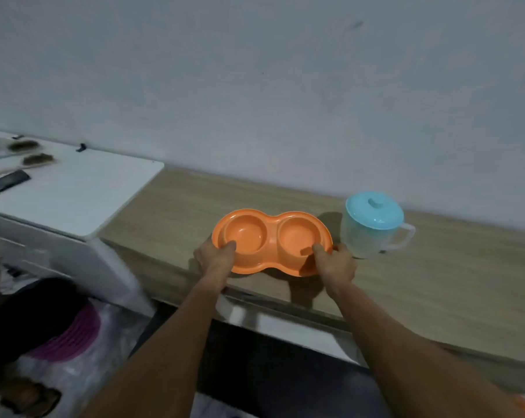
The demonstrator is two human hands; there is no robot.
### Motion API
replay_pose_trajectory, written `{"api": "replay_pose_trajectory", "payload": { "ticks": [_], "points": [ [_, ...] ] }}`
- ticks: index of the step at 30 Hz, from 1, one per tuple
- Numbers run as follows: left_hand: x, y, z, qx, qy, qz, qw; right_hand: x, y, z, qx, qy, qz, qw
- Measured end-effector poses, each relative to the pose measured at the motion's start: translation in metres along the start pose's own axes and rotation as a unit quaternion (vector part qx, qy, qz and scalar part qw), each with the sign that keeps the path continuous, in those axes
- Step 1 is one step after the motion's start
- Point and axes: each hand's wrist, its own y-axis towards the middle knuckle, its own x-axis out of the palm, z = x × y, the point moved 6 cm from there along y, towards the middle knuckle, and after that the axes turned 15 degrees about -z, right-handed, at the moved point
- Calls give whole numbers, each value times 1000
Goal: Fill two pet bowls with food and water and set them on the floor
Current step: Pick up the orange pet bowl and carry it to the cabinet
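An orange double pet bowl [272, 226] with two round wells sits at the front of a wooden counter [436, 273]. Both wells look empty. My left hand [214, 256] grips its left end, thumb over the rim into the left well. My right hand [335, 263] grips the right end, thumb on the rim of the right well. A translucent jug [373, 226] with a light blue lid and a handle stands upright just right of the bowl, close to my right hand but apart from it.
A white cabinet top [74, 191] lies to the left with brushes [38, 159] and a dark comb [5, 184] on it. Below left are a dark bag and a pink ribbed object [74, 336]. A grey wall rises behind the counter.
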Motion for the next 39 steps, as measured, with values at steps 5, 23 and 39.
{"api": "replay_pose_trajectory", "payload": {
  "ticks": [5, 23, 39],
  "points": [
    [7, 68, 28, 6, 68, -47, 997, 24, 36, -12, 50, -5, 55, 997],
    [41, 129, 30, -46, 194, -101, 975, 35, 86, 13, 161, -61, 118, 978],
    [14, 50, 6, -19, 101, -102, 989, 20, -8, 34, 110, -24, 88, 990]
  ]
}}
